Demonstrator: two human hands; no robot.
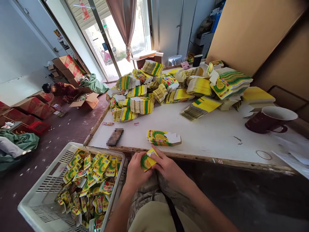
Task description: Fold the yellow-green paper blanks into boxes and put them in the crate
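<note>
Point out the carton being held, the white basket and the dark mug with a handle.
Held carton (pixel 146 162): head view, on its printed panel.
White basket (pixel 45 198): head view, on its bare inner side.
Dark mug (pixel 258 121): head view, on its outer wall.

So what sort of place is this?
Probably a small packing workshop: bundles of flattened yellow cartons lie on the table, a plastic crate holds small yellow boxes, and cardboard boxes stand on the floor.

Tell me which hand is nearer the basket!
Left: the left hand is just right of the basket. The right hand is farther right, beyond the left hand.
</note>
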